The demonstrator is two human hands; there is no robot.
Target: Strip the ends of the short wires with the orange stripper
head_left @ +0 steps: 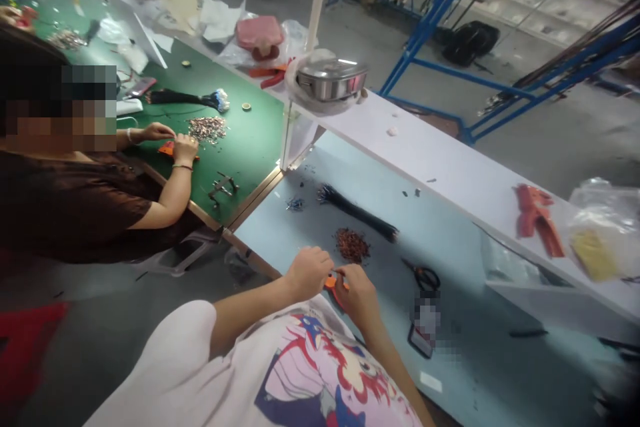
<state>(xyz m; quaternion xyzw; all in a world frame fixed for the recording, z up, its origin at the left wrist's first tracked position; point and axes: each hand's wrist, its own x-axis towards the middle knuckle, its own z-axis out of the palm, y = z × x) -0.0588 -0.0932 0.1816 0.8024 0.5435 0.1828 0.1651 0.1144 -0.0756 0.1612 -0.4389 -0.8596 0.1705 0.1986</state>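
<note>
Left hand [309, 272] and right hand [359, 292] meet over orange tool [341, 293], near surface [280, 230] edge; fingertips pinched, can't tell on what; copper bits [353, 245] close, probably for reach.

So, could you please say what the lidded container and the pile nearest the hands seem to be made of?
Lidded container: probably polished steel, given its bright silvery reflections. Pile: perhaps coppery metal, dull, by its reddish-brown colour; too small to confirm.
</note>
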